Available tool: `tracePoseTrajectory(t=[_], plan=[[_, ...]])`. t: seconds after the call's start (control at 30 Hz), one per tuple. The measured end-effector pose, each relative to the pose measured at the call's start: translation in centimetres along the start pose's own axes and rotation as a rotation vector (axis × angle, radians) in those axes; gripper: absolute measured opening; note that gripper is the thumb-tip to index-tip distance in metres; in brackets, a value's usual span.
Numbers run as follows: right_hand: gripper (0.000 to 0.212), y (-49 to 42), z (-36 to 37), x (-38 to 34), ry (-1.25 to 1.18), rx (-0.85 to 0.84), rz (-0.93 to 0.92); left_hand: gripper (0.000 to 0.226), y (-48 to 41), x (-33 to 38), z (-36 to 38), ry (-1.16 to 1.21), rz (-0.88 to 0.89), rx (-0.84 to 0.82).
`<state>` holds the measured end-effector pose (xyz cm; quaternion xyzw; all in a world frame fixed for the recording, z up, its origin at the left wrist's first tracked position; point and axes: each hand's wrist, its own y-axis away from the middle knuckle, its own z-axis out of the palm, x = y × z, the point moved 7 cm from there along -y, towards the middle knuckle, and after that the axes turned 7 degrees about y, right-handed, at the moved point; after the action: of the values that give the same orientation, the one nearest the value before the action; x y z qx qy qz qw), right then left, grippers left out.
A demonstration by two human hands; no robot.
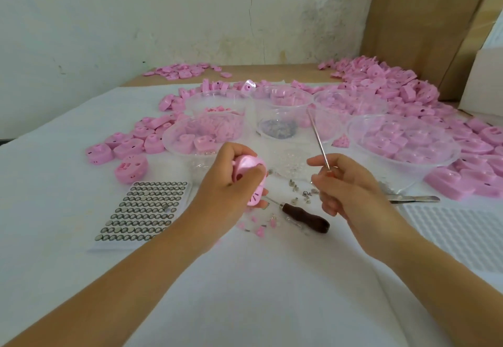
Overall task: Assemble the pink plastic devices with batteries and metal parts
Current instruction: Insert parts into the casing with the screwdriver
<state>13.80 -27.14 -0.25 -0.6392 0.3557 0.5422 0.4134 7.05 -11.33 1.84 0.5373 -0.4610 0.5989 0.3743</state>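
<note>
I watch the left hand curl its fingers around a pink device, lifted off the white-covered counter. The right hand pinches a thin metal tool that points up and away. The hands are apart, level with each other.

Below and between them I see small metal parts scattered beside a dark-handled awl. Left of the left hand lies a sheet of button batteries in rows. Beyond both hands stand clear plastic bowls of pink pieces. Loose pink shells are heaped around the bowls. Flat metal tweezers lie just right of the right hand.
</note>
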Motion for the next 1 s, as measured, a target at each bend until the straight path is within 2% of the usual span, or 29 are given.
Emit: tracePoseTrajectory(t=[0.07,0.13,0.33,0.47,0.77,0.9,1.0], plan=[[0.018,0.3,0.4,-0.9,0.133,0.034,-0.137,0.014,-0.1,-0.6,0.9,-0.025,0.032,-0.027],[0.020,0.5,0.4,-1.7,0.128,0.067,-0.233,0.013,-0.1,-1.4,2.0,-0.001,0.033,-0.057],[0.031,0.6,1.2,-2.0,0.267,0.028,-0.386,0.007,-0.1,-3.4,4.0,0.103,0.042,-0.103],[0.019,0.8,1.0,-2.4,0.440,0.082,-0.496,0.010,-0.5,-3.6,3.7,0.172,0.060,-0.088],[0.005,2.5,2.3,-3.8,0.945,0.234,-0.881,0.016,-0.9,-4.5,3.6,0.187,0.053,-0.100],[0.015,3.0,2.8,-4.0,1.028,0.258,-0.965,0.018,-0.8,-4.3,3.5,0.160,0.098,-0.096],[0.018,2.9,2.8,-3.9,1.054,0.278,-0.946,0.021,-0.6,-3.8,3.8,0.115,0.145,-0.096]])
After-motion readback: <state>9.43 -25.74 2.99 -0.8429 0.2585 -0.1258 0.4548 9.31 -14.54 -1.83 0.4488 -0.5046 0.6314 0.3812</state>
